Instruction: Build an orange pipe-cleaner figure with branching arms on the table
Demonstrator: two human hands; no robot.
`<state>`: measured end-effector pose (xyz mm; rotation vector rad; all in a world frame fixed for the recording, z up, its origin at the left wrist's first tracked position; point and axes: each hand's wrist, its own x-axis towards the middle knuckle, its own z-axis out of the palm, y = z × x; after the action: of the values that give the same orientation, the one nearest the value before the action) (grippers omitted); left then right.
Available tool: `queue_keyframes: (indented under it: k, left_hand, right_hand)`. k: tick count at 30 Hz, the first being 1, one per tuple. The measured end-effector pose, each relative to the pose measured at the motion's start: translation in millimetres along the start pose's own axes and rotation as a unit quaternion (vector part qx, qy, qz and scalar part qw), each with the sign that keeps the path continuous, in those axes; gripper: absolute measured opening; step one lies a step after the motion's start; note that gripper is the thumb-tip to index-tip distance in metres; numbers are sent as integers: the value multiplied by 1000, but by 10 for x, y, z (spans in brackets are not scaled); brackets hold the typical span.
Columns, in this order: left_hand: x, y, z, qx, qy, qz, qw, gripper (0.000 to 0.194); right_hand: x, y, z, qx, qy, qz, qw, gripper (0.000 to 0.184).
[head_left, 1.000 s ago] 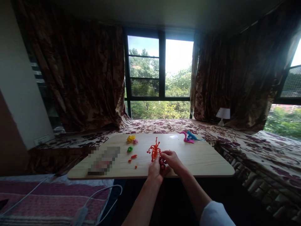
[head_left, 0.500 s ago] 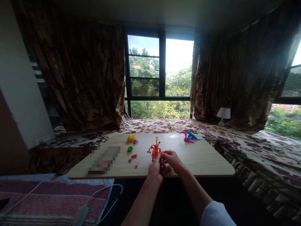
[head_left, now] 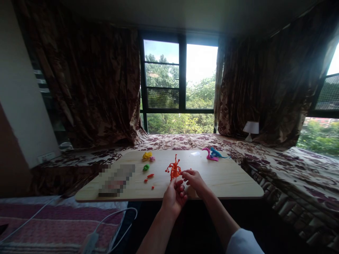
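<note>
An orange clay figure (head_left: 174,168) with thin branching arms stands above the wooden table (head_left: 227,178), near its front middle. My left hand (head_left: 173,195) grips the figure's base from below, fingers curled round it. My right hand (head_left: 193,179) pinches at the figure's right side with thumb and fingertips closed. Small clay lumps lie to the left: a yellow one (head_left: 147,155), a green one (head_left: 146,167) and red bits (head_left: 150,175).
A pink and blue clay animal pair (head_left: 213,154) sits at the table's far right. A blurred flat item (head_left: 116,179) lies at front left. A white cable (head_left: 116,215) hangs below. A small white lamp (head_left: 251,129) stands on the patterned ledge by the window.
My left hand has dropped slightly and tilted back, showing its fingers below the figure. The right hand stays pinched at the figure's side.
</note>
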<state>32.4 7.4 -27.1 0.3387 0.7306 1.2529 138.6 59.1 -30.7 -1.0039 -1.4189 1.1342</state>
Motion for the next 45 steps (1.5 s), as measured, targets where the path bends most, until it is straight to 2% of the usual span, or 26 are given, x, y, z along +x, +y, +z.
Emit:
queue_keyframes:
  k: [3, 5, 7, 9, 10, 11, 12, 13, 15, 16, 17, 19, 22, 24, 27, 29, 30, 32, 34, 35, 36, 37, 40, 42, 45]
  left_hand:
    - [-187, 50, -124, 17, -17, 9, 1000, 20]
    - [-315, 123, -233, 43, -19, 39, 998, 20]
    - [-403, 252, -374, 90, -5, 93, 992, 22]
    - [-421, 449, -553, 162, 37, 177, 970, 26]
    - [-401, 570, -656, 208, 79, 227, 948, 28]
    - [-363, 701, -762, 261, 132, 281, 914, 28]
    - [-311, 835, -867, 328, 188, 333, 864, 29]
    - [-248, 966, -965, 401, 241, 378, 798, 28]
    - [-106, 1188, -1117, 533, 271, 429, 677, 22]
    - [-34, 1270, -1164, 588, 263, 429, 633, 22]
    - [35, 1328, -1192, 631, 251, 415, 606, 23]
    - [152, 1376, -1198, 697, 226, 376, 567, 24]
    - [258, 1338, -1148, 755, 223, 324, 524, 24]
    - [284, 1298, -1117, 771, 229, 310, 507, 24]
    - [270, 1288, -1087, 773, 241, 314, 496, 22]
    - [218, 1298, -1060, 755, 245, 326, 513, 21]
    - [174, 1291, -1038, 736, 240, 334, 538, 21]
    - [47, 1213, -970, 670, 210, 344, 624, 24]
    - [-119, 1022, -866, 563, 128, 337, 743, 28]
    - [-206, 888, -804, 519, 79, 315, 791, 30]
    - [-290, 738, -737, 485, 26, 280, 828, 31]
    - [-365, 584, -669, 459, -17, 250, 853, 30]
    - [-511, 197, -496, 397, -85, 179, 896, 30]
    - [-543, 59, -429, 367, -79, 153, 914, 30]
    - [-537, 1, -398, 332, -64, 133, 932, 30]
  right_hand:
    - [-22, 73, -68, -15, 47, -20, 999, 27]
    - [-51, 129, -127, -24, 92, -37, 995, 27]
    - [-87, 169, -176, -32, 129, -53, 990, 28]
    - [-121, 189, -203, -40, 143, -65, 987, 29]
    - [-133, 194, -208, -45, 143, -70, 986, 29]
    - [-141, 198, -207, -49, 143, -74, 986, 29]
    - [-146, 201, -203, -54, 141, -77, 985, 29]
    - [-146, 207, -197, -59, 141, -80, 985, 28]
    - [-140, 221, -185, -69, 141, -85, 984, 28]
    - [-136, 230, -180, -73, 142, -86, 983, 28]
    - [-133, 238, -177, -78, 142, -88, 983, 28]
    - [-131, 250, -174, -85, 142, -89, 982, 29]
    - [-138, 253, -172, -90, 141, -90, 982, 29]
    - [-141, 249, -173, -92, 144, -92, 981, 29]
    - [-134, 238, -185, -91, 147, -98, 980, 28]
    - [-134, 223, -192, -82, 148, -98, 981, 28]
    - [-143, 210, -189, -73, 151, -95, 981, 29]
    - [-200, 170, -157, -49, 150, -83, 984, 31]
    - [-325, 109, -79, -25, 122, -73, 990, 34]
    - [-413, 71, -25, -18, 94, -71, 993, 35]
    - [-510, 28, 33, -21, 58, -79, 995, 35]
    - [-612, -18, 89, -32, 22, -99, 994, 36]
    - [-877, -150, 196, -67, -34, -149, 986, 34]
    - [-980, -206, 197, -91, -40, -168, 981, 30]
    - [-1038, -226, 143, -133, -28, -178, 975, 22]
